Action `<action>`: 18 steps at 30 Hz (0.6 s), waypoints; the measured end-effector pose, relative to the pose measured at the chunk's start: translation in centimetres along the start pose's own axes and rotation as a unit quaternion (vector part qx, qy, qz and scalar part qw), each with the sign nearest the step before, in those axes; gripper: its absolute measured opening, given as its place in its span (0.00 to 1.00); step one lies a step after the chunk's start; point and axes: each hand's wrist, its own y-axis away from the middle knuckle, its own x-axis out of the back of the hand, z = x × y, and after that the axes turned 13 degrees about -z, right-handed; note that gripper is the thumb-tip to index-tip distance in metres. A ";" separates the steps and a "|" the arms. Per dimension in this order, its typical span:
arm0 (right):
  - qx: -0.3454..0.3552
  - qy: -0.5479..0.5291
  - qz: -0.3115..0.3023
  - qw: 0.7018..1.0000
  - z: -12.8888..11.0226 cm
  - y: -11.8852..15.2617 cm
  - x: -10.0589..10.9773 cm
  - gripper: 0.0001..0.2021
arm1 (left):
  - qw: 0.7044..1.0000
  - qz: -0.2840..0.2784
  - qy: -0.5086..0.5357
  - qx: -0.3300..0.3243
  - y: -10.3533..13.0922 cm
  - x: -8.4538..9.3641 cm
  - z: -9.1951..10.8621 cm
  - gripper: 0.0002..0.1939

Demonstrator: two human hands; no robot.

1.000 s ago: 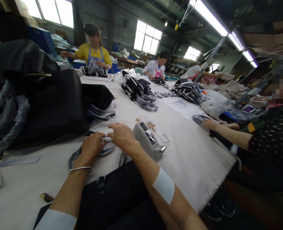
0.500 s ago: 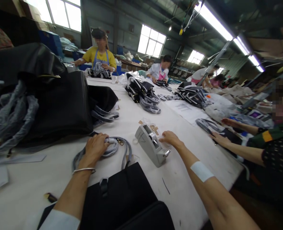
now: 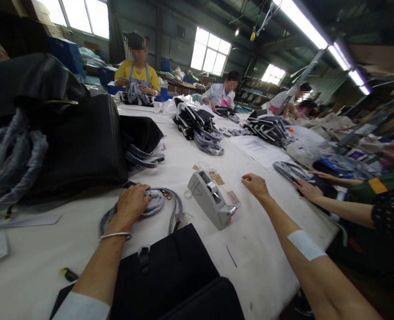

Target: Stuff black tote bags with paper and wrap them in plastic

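Left hand [image 3: 132,202] is curled down over a bundle of grey wrapped straps [image 3: 157,205], pressing it onto the white worktop [image 3: 260,231] just below centre of the frame. The strap loops spill out to the right of the hand and run down toward the black bag [image 3: 170,271] sitting at the bottom edge.

Right hand [image 3: 255,184] is right of centre, hovering over the worktop, fingers loosely curled in. Can't tell if it's pinching anything. The grey tape dispenser [image 3: 210,199] sits between the two hands, just left of the right one and not touching it.

Room-wise: there's a bare stretch of worktop below and right of the dispenser, out to the table edge at lower right. The left side is crowded by a big pile of black bags [image 3: 66,138]. A co-worker's hand [image 3: 308,190] lies flat on the right edge, near the right hand. More strap piles [image 3: 200,129] sit further back up the middle.
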 end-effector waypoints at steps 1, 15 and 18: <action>-0.007 0.015 0.001 1.000 0.4 0.2 0.2 0.12 | 1.000 0.003 0.002 -0.001 0.0 0.0 0.0 0.19; 0.080 0.051 -0.091 0.991 -1.9 4.2 -2.3 0.07 | 1.000 0.008 0.013 0.004 0.2 -0.1 0.3 0.19; 0.065 0.023 -0.031 0.997 -1.2 5.8 -2.5 0.12 | 1.000 0.009 0.012 0.017 0.1 -0.2 0.4 0.19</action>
